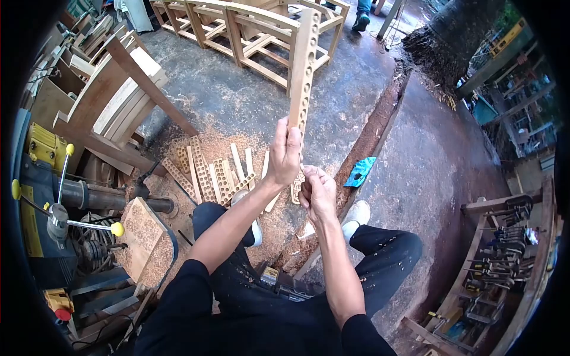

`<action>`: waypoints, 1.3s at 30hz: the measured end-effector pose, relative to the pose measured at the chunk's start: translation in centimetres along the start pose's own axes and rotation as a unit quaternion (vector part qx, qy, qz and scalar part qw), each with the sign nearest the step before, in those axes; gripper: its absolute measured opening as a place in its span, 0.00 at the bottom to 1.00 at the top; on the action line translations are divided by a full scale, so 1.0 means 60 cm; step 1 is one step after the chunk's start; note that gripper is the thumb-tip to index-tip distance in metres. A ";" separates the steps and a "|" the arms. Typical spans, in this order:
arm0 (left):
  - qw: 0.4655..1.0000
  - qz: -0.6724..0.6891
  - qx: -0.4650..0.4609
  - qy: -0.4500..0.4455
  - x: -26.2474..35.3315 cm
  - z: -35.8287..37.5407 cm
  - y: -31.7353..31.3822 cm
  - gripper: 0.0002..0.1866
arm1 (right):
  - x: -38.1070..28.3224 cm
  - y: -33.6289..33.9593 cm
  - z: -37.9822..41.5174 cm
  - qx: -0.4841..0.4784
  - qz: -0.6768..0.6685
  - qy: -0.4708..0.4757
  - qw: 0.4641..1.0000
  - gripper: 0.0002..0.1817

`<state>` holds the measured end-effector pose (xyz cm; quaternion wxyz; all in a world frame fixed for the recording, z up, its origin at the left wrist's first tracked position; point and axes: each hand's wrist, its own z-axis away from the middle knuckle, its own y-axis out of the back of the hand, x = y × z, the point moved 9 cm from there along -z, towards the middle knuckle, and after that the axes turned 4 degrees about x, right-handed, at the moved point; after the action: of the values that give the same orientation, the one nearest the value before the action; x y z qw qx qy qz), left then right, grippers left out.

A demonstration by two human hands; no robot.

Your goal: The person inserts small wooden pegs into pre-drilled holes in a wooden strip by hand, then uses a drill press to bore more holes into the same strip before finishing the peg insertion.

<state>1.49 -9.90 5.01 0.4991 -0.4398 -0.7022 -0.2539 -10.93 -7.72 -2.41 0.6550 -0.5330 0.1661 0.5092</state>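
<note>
A long pale wooden strip [301,77] with a row of round holes along one side stands nearly upright in front of me. My left hand [286,153] is wrapped round it below its middle. My right hand [319,193] is closed in a pinch against the holed side, just below the left hand. Whatever its fingertips hold is hidden. On the floor beyond my left foot lie several similar holed wooden strips [205,178] and plain sticks among sawdust.
A drill press [56,219] with yellow-knobbed handles stands at left, its table [142,237] dusted with shavings. Wooden frames [237,35] stand ahead. A blue plastic scrap [360,172] lies by a floor groove. Clamps [504,249] hang on a rack at right. Another person's foot [361,22] shows far ahead.
</note>
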 end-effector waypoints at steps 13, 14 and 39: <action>0.970 0.135 -0.011 0.202 -0.055 -0.024 0.015 0.18 | 0.238 0.326 -0.190 0.201 0.339 0.120 0.911 0.16; 0.967 0.143 -0.015 0.209 -0.058 -0.026 0.016 0.18 | 0.258 0.350 -0.200 0.223 0.426 0.102 0.871 0.15; 0.969 0.179 0.042 0.163 -0.041 0.007 0.007 0.21 | -0.143 -0.138 0.081 -0.023 0.582 0.499 0.641 0.04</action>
<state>1.96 -10.25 2.52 0.6619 -0.4902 -0.5311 -0.1989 -9.18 -6.99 10.33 0.0287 -0.5144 0.7322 0.4454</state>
